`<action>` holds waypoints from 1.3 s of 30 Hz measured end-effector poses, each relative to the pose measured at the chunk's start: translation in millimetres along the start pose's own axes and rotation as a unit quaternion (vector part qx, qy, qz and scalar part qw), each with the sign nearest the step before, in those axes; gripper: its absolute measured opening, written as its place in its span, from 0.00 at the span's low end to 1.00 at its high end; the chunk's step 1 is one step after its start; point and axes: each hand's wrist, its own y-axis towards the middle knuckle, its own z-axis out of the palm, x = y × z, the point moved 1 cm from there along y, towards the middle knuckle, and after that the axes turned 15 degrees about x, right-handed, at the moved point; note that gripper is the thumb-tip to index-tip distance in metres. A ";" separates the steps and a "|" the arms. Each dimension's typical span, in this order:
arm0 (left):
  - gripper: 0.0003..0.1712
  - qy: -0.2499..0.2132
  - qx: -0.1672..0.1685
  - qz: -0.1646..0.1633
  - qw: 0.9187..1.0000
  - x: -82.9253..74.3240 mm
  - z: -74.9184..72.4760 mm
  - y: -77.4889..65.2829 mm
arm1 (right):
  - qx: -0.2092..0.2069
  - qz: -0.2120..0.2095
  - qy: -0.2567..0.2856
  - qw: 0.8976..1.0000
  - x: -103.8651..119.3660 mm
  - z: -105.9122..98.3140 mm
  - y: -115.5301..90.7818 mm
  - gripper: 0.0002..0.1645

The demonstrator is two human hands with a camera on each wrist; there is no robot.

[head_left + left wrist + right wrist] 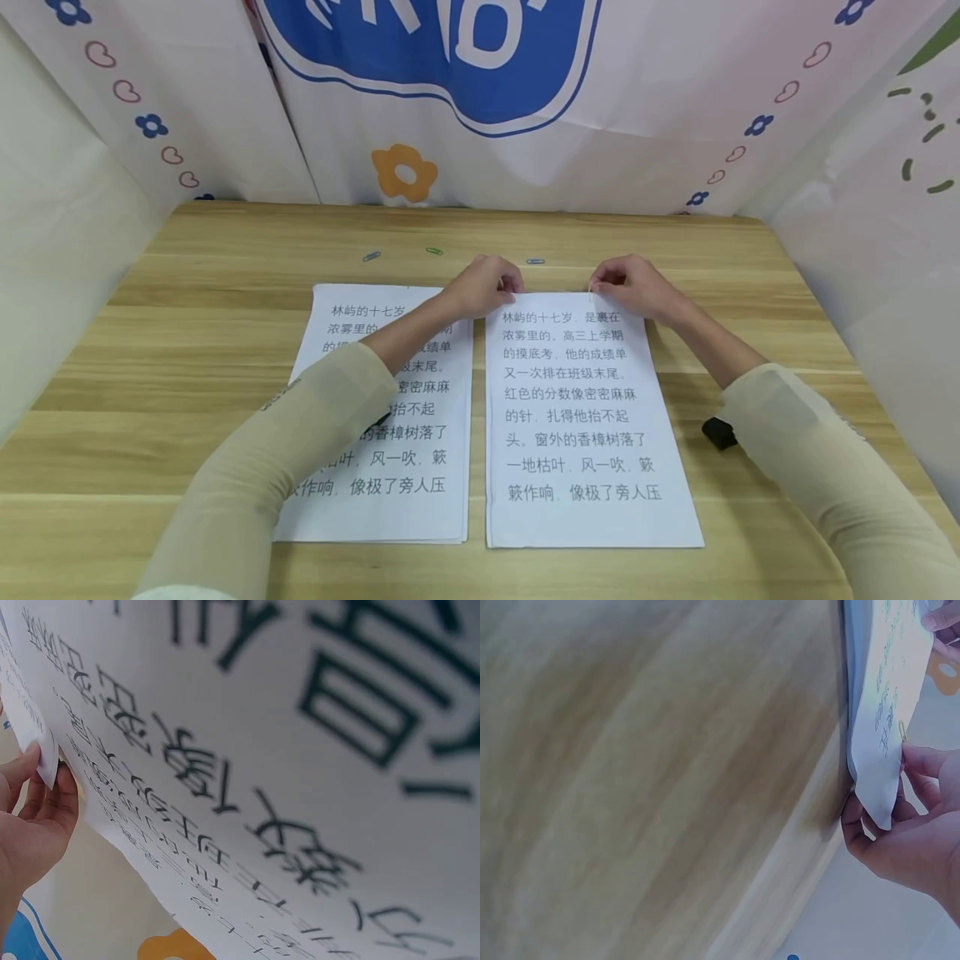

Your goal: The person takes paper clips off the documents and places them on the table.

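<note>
Two stacks of printed paper lie side by side, a left stack (375, 521) and a right stack (570, 417). My left hand (486, 287) reaches across the left stack and pinches the top left corner of the right stack between thumb and fingers; the left wrist view shows this left hand (37, 814) on the corner. At the top edge of the right stack, towards its right corner, my right hand (633, 286) pinches a pale yellow paper clip (902, 730), which sits over the paper's edge. Other fingers of this right hand (922, 817) are behind the sheets.
Beyond the stacks, a blue paper clip (371, 256), a green paper clip (434, 251) and another blue paper clip (535, 262) lie on the wooden table (225, 350). A printed cloth (630, 158) hangs at its back edge. My left forearm covers part of the left stack.
</note>
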 end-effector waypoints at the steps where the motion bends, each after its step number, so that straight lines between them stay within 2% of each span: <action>1: 0.08 0.000 0.000 -0.001 1.000 -0.2 -0.2 -0.1 | 0.000 -0.001 0.000 1.000 -0.4 -0.3 0.1 0.10; 4: 0.08 0.001 0.001 -0.004 1.000 -0.3 -0.4 -0.2 | 0.000 -0.012 -0.010 1.000 -0.8 -1.9 0.4 0.10; 12: 0.07 -0.002 0.000 0.001 1.000 0.3 -0.2 1.0 | 0.003 -0.067 -0.100 0.993 4.5 -9.9 -0.7 0.08; 39: 0.08 0.007 0.002 0.004 1.000 0.4 -0.1 2.0 | 0.020 -0.053 -0.128 0.990 3.3 -6.8 4.9 0.07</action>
